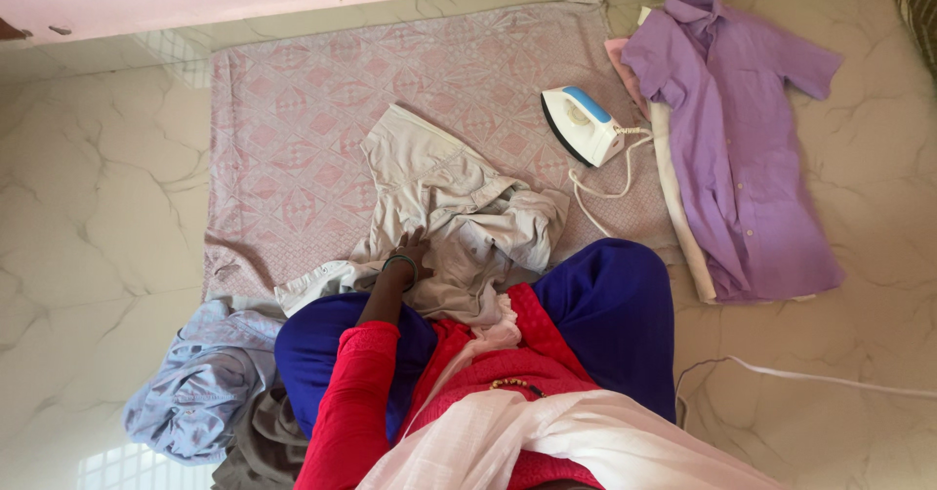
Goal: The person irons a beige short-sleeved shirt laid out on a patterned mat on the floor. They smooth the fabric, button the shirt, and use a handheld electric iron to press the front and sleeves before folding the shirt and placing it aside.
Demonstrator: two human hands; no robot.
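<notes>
A crumpled beige garment [459, 212] lies on the pink patterned cloth [293, 139] spread on the floor, directly under and beyond the left hand [410, 253]. It is creased, folded over itself. The hand rests on it, fingers spread flat, gripping nothing. The right hand is out of sight.

Left hand [410, 253] rests on crumpled beige shirt [459, 207] on patterned cloth [293, 139], iron [581, 124] nearby

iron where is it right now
In the head view the iron stands on the patterned pink cloth, upper right of centre, between the crumpled beige garment and the purple shirt, apart from both hands.
</notes>
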